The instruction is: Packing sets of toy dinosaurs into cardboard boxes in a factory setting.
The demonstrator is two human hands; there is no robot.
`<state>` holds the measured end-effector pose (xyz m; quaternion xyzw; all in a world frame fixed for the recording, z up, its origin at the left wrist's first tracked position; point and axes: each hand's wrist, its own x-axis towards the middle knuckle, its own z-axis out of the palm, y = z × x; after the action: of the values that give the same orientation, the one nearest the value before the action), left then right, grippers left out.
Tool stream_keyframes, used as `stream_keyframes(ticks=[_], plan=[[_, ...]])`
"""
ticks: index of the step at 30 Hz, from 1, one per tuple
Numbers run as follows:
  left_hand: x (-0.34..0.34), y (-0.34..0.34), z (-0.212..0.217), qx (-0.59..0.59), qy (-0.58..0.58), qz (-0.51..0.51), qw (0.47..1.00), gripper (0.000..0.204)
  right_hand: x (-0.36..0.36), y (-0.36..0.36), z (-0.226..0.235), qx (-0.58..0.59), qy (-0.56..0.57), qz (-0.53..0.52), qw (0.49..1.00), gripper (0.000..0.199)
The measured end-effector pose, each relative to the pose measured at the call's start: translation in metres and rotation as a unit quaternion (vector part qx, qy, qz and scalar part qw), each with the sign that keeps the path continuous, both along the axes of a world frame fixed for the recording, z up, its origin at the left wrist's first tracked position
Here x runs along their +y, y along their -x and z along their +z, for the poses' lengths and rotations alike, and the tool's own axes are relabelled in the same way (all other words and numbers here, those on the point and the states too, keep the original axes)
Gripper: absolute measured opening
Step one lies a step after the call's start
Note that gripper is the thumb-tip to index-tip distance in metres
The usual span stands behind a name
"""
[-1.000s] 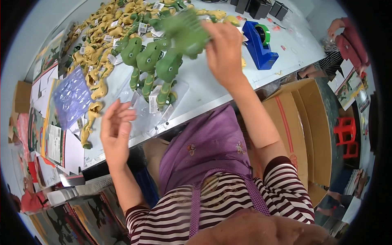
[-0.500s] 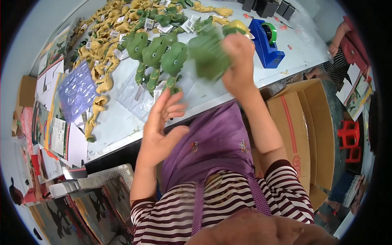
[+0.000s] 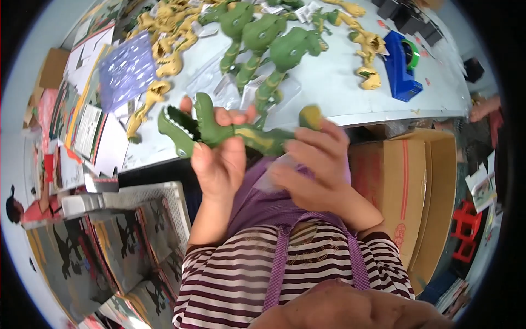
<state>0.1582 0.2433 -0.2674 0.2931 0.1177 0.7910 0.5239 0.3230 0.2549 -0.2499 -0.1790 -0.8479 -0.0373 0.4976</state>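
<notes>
Apron of purple cloth (image 3: 249,200): worn over a striped top, nearest the viewer, just below the work.
Left hand (image 3: 216,164): closed around the neck of the toy, thumb beside the eyed half of its head, fingertips showing beyond; the grip appears to steady the heavier-looking end.
Right hand (image 3: 320,164): blurred, fingers bent at the toy's opposite end; whether they clasp it cannot be told.
Green open-mouthed plastic dinosaur toy (image 3: 257,140): held in the air between both hands at the table's front edge, roughly level, eyed side of the head downward; likely kept close to the body for easy handling.
Brown open cardboard carton (image 3: 392,192): beside the wearer's right, below the tabletop, probably within easy reach.
White tabletop (image 3: 339,77): beyond the hands, bearing the stock.
Single yellow dinosaur toy (image 3: 145,109): on the left, near the printed cards.
Row of green dinosaur toys (image 3: 293,49): three abreast, heads aligned, perhaps for quick picking; clear plastic film (image 3: 211,79) beside them.
Bluish translucent bumpy sheet (image 3: 129,71): partly over flat printed cards (image 3: 90,131).
Blue tape dispenser (image 3: 402,77): right side, green roll fitted, presumably parked outside the working space.
Heap of yellow dinosaur toys (image 3: 175,22): far left, loosely massed.
Red plastic stool (image 3: 466,230): off to the far right.
</notes>
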Motion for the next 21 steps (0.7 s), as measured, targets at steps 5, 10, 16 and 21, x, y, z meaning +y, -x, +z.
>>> stream_keyframes(ticks=[5,10,16,21], plan=[[-0.009,0.029,0.0,0.032,-0.035,-0.014,0.999,0.077,0.007,-0.002,-0.005,0.09,0.234,-0.024,0.968,0.042],[-0.015,0.029,-0.003,-0.017,-0.045,-0.009,0.999,0.081,0.002,0.008,-0.019,0.013,0.594,0.153,0.79,0.032],[-0.025,0.038,-0.017,0.191,0.121,0.027,0.974,0.061,0.01,0.017,-0.038,0.084,0.448,0.178,0.872,0.022],[0.0,0.096,0.013,0.318,0.132,0.269,0.899,0.049,0.08,-0.012,-0.076,0.078,0.309,-0.112,0.941,0.012]])
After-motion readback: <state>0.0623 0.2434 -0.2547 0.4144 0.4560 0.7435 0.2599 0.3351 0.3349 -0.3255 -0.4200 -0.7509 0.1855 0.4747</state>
